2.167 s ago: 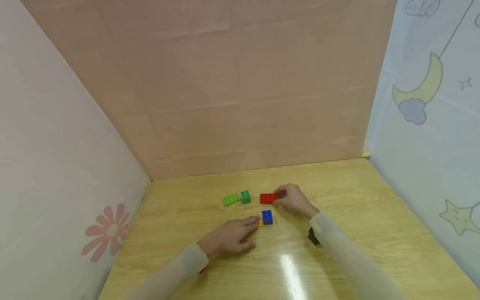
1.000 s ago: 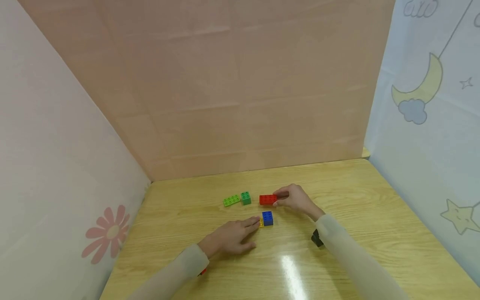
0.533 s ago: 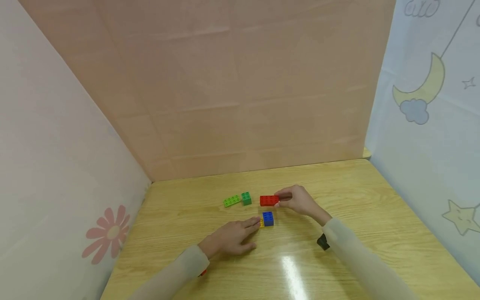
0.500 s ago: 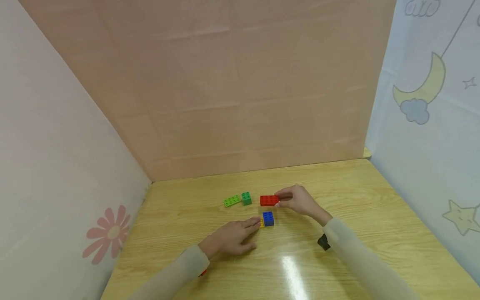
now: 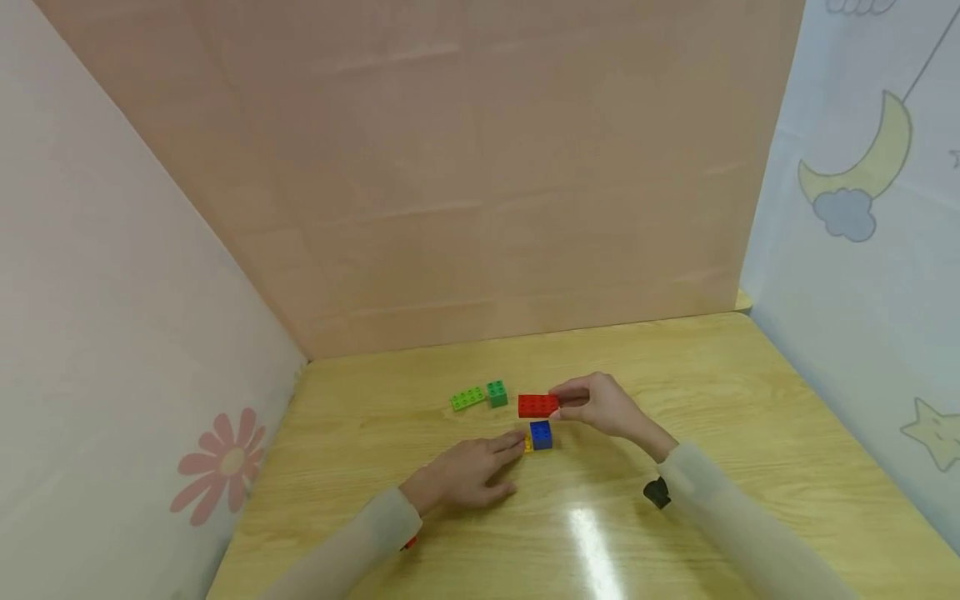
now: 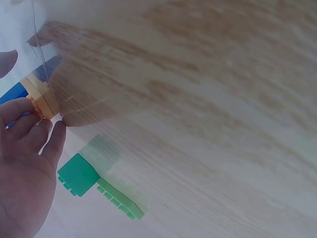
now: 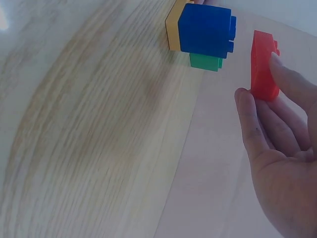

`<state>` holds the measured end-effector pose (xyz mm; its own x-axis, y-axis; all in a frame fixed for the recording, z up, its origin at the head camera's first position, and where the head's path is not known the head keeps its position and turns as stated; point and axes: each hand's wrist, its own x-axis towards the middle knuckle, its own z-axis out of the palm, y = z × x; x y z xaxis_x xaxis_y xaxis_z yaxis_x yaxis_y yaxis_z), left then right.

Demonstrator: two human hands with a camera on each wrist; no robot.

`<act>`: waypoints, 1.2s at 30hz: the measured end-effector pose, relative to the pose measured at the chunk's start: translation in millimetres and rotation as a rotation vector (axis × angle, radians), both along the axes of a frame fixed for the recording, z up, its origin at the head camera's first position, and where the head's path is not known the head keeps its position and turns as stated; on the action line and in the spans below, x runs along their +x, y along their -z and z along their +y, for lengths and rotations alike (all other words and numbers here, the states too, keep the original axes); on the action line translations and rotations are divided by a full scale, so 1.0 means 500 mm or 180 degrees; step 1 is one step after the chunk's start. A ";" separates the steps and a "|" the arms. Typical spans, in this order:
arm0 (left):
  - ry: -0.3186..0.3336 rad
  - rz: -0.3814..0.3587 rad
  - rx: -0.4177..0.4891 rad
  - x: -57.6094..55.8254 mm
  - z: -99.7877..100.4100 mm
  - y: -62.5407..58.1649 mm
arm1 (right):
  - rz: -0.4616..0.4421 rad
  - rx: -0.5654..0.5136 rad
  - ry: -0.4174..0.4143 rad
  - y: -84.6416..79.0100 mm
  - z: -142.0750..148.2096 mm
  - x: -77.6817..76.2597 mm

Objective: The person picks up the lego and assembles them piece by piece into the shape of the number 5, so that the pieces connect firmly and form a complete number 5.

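Against the left grip point(image 5: 469, 473), a partly hidden yellow brick point(image 5: 528, 444).

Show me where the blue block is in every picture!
Head: the blue block is below the middle, a bit right.
Left wrist: the blue block is at the left edge, above the middle, partly hidden.
Right wrist: the blue block is near the top, right of the middle.
Shared landmark: the yellow block, right by it.

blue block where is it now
In the head picture, the blue block sits on the yellow block, right of the left hand and just below the red block.
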<state>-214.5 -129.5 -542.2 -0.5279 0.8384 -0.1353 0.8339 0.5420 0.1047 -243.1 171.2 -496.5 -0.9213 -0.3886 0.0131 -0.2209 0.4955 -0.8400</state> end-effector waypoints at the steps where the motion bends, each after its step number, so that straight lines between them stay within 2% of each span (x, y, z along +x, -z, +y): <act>1: -0.0006 -0.0013 -0.0001 0.000 0.000 -0.001 | -0.0007 -0.0013 -0.0007 -0.001 -0.001 0.002; 4: -0.0021 -0.0050 -0.0005 0.000 0.001 -0.003 | -0.0027 -0.0045 -0.0032 -0.001 -0.003 0.005; 15: -0.0018 0.0083 -0.0047 0.001 0.003 -0.002 | -0.0023 -0.0121 -0.0145 -0.011 -0.019 0.021; 21: -0.0032 0.0063 -0.0080 0.004 0.004 0.000 | 0.0020 -0.0103 -0.0201 0.000 -0.023 0.028; 26: -0.0012 0.0097 -0.0075 -0.003 0.007 0.002 | 0.0094 -0.0062 -0.0172 0.011 -0.021 0.026; 36: -0.0035 0.0058 -0.0004 0.001 -0.001 0.003 | 0.0076 -0.0008 -0.0197 0.023 -0.032 0.027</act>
